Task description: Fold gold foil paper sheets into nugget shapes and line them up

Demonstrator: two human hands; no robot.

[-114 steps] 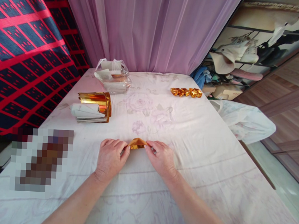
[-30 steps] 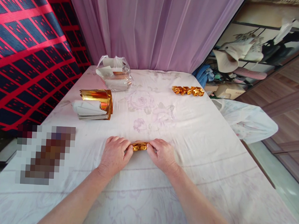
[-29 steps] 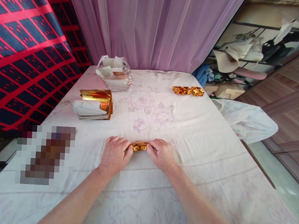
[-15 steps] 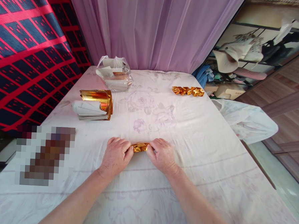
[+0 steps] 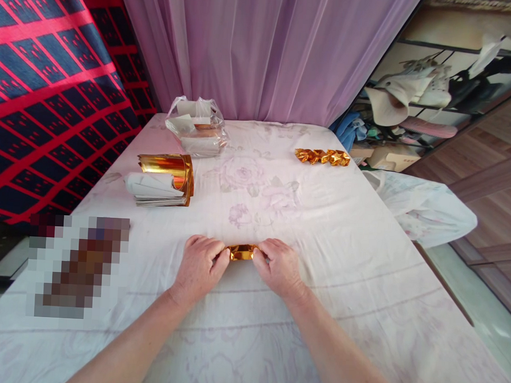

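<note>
A piece of folded gold foil paper (image 5: 241,252) lies across the middle of the near table area, its shiny centre showing between my hands. My left hand (image 5: 202,263) pinches its left end, and my right hand (image 5: 278,264) pinches the right end; both ends are hidden under the fingers. Several folded gold foil pieces (image 5: 321,156) sit in a row at the far right of the table. At the left stands a stack of gold foil sheets (image 5: 162,166) with white backing (image 5: 157,189), partly curled over.
A clear plastic bag (image 5: 197,128) with more paper rests at the back left. The tablecloth (image 5: 248,340) has a floral print. A blurred patch (image 5: 80,268) covers something at the left. White plastic (image 5: 438,209) hangs past the right edge, beside shelves (image 5: 414,102).
The gold foil piece between my hands shows a smoother, slightly wider middle than before. Both hands keep their grip in nearly the same place.
</note>
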